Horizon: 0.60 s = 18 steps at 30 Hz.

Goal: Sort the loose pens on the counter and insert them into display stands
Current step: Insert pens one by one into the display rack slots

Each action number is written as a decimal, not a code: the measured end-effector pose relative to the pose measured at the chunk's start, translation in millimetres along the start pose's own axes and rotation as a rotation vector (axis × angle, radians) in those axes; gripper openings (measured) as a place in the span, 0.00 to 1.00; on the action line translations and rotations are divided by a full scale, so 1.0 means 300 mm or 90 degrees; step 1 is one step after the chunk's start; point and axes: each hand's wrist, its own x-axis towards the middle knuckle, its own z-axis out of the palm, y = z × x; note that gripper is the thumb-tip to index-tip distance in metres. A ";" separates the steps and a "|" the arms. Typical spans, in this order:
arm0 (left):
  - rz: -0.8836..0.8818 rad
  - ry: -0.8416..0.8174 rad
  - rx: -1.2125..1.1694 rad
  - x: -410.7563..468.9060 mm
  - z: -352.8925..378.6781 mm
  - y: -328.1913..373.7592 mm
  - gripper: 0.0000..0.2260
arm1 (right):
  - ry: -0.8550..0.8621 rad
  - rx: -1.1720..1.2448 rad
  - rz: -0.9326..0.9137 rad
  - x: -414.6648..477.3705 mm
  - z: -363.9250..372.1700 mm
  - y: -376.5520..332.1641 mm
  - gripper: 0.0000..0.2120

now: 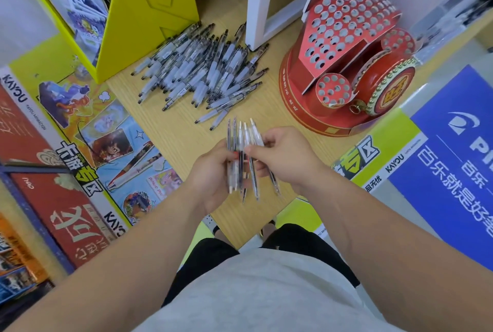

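Observation:
A big pile of loose clear-and-white pens (pixel 202 70) lies on the wooden counter (pixel 181 134). Near the counter's front edge, my left hand (pixel 213 174) grips a bunch of several pens (pixel 241 145) that stand roughly upright. My right hand (pixel 282 155) pinches pens at the right side of that same bunch. The red drum-shaped display stand (pixel 346 65) with many round holes sits at the right; its holes look empty of pens.
A yellow KAYOU cardboard display (pixel 149 16) stands at the back left beside the pile. A white shelf leg (pixel 257 11) rises behind the pens. Printed posters (pixel 88 123) cover the left side, and a blue sign (pixel 453 161) the right.

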 end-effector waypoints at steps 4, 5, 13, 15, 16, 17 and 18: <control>-0.001 -0.065 -0.108 -0.007 0.056 0.015 0.22 | 0.048 -0.139 -0.058 -0.008 0.025 -0.017 0.10; 0.004 -0.069 -0.117 -0.005 0.062 0.015 0.25 | 0.060 -0.163 -0.072 -0.010 0.029 -0.023 0.11; 0.048 -0.050 -0.135 0.000 0.031 0.011 0.13 | 0.058 -0.099 -0.142 -0.029 0.024 -0.074 0.04; 0.047 -0.011 -0.133 0.009 0.000 0.007 0.07 | 0.118 -0.083 -0.135 -0.013 -0.002 -0.059 0.06; 0.043 0.009 -0.131 0.015 -0.019 0.005 0.04 | 0.143 -0.085 -0.119 0.001 -0.018 -0.037 0.07; 0.039 0.033 -0.127 0.019 -0.038 0.004 0.02 | 0.158 -0.101 -0.095 0.019 -0.032 -0.006 0.07; 0.036 0.057 -0.125 0.020 -0.057 0.005 0.02 | 0.163 -0.141 -0.072 0.036 -0.043 0.031 0.06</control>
